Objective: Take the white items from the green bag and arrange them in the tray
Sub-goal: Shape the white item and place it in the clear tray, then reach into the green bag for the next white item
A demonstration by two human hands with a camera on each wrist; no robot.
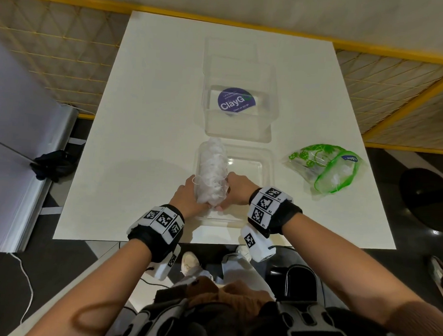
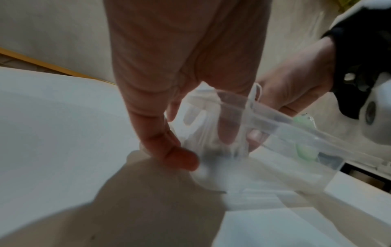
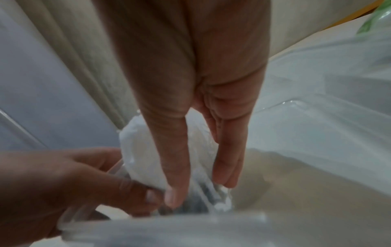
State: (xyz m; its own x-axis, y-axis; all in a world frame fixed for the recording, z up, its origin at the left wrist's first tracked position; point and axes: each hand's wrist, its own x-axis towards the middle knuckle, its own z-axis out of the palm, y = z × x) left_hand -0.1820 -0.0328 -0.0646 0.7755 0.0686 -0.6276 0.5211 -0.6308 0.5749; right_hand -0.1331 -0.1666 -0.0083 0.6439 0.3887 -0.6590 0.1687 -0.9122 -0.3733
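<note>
A stack of white stringed items stands on edge along the left side of the clear tray. My left hand grips the stack's near end from the left, thumb against it. My right hand pinches the same end from the right. In the right wrist view its thumb and fingers straddle the white bundle, with the left hand beside them. The green printed bag lies open on the table to the right, with a few white bits showing inside.
The tray's clear hinged lid lies open behind it, over a purple round sticker. The white table ends just behind my wrists. A yellow-framed mesh fence runs behind, and a dark stool stands at right.
</note>
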